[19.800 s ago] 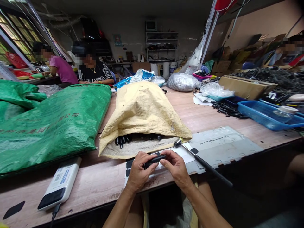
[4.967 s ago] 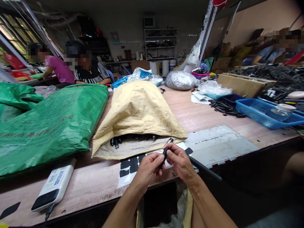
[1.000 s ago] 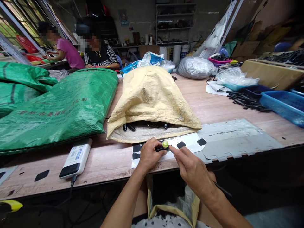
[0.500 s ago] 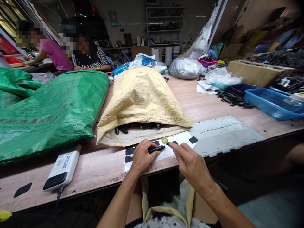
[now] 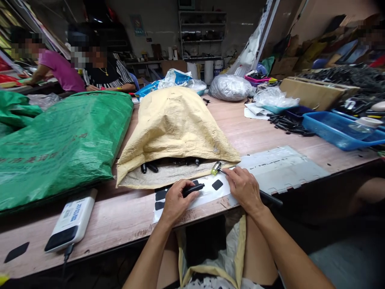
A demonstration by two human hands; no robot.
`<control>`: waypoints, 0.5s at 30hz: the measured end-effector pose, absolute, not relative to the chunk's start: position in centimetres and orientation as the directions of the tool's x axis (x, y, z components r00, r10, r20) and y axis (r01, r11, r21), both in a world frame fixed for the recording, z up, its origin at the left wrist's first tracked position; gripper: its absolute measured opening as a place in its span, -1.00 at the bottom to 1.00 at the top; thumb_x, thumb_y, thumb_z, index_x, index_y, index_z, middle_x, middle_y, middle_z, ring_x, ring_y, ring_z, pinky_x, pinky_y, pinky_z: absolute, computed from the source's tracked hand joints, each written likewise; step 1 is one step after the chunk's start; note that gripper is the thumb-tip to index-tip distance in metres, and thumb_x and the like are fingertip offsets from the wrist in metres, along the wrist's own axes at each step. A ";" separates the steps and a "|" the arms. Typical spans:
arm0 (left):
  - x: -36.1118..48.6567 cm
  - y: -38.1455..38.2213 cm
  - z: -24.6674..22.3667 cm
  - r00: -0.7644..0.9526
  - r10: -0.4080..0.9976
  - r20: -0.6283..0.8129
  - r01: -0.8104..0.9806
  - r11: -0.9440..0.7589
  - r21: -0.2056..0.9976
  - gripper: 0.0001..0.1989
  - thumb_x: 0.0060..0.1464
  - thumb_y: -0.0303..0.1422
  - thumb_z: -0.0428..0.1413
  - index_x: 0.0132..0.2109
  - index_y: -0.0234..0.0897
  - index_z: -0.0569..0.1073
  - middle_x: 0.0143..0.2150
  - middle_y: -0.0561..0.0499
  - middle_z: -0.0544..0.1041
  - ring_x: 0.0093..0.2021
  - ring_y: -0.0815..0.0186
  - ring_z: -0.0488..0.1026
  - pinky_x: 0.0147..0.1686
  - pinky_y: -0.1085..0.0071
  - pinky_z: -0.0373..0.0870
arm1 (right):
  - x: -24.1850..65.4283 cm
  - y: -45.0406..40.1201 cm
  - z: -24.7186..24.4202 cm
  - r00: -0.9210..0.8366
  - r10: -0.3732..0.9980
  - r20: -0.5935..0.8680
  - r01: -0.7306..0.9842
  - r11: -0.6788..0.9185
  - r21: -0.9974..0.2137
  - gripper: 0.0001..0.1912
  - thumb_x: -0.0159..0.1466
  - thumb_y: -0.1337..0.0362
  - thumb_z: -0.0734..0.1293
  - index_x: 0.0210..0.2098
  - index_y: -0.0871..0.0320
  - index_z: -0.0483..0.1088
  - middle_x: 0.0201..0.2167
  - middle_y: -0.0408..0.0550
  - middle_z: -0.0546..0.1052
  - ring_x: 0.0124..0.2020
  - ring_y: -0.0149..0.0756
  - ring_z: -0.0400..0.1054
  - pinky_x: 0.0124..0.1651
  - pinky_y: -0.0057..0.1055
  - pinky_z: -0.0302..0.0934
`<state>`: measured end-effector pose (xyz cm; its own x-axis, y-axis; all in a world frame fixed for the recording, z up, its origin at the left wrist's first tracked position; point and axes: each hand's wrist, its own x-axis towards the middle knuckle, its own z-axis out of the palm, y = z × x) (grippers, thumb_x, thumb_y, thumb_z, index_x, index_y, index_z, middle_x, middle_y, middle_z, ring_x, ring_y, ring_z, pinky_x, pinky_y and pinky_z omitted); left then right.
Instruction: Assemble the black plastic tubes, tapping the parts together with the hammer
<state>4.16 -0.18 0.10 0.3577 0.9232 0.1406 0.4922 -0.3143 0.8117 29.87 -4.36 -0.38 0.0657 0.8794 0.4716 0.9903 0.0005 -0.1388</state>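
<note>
In my left hand (image 5: pixel 177 202) is a black pen-shaped tube (image 5: pixel 195 188), held low over the table's front edge with its tip pointing right. My right hand (image 5: pixel 245 188) is closed round the black handle of a small hammer (image 5: pixel 215 168), whose head is metal with a yellow-green face. The hammer head is up and to the right of the tube, apart from it. Under both hands lies a white sheet (image 5: pixel 207 197) bearing black rounded squares (image 5: pixel 217 184). Just beyond, a cream woven sack (image 5: pixel 180 128) lies with its mouth towards me, black tubes (image 5: pixel 152 167) showing inside.
At left are a green woven sack (image 5: pixel 69 140) and a white power bank (image 5: pixel 72 218) with a cable. A grey board (image 5: pixel 285 166), a blue tray (image 5: pixel 339 132) and a heap of black parts (image 5: pixel 290 124) lie right. An open sack (image 5: pixel 240 249) sits in my lap. Two people work across the table.
My right hand has moved slightly up and right, swinging the hammer head away from the tube. My left hand still holds the tube. The whole view has shifted a little.
</note>
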 end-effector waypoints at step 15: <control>3.8 -0.3 -0.2 0.351 0.925 0.146 0.305 -0.260 0.916 -0.77 0.11 -0.20 0.27 -0.13 -0.21 0.54 -0.17 0.01 0.58 -0.16 0.23 0.47 -0.14 0.37 0.33 | 23.2 -3.5 1.6 -0.172 0.940 0.294 0.477 0.341 -0.810 -0.68 0.26 0.10 0.42 -0.04 0.08 0.45 -0.17 -0.07 0.53 -0.22 -0.31 0.37 -0.15 -0.36 0.26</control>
<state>3.83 -0.34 -0.19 0.3515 0.9247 0.1460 0.3047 -0.2605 0.9162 23.23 -3.48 1.63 -0.1719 0.9401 0.2944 0.4772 0.3408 -0.8100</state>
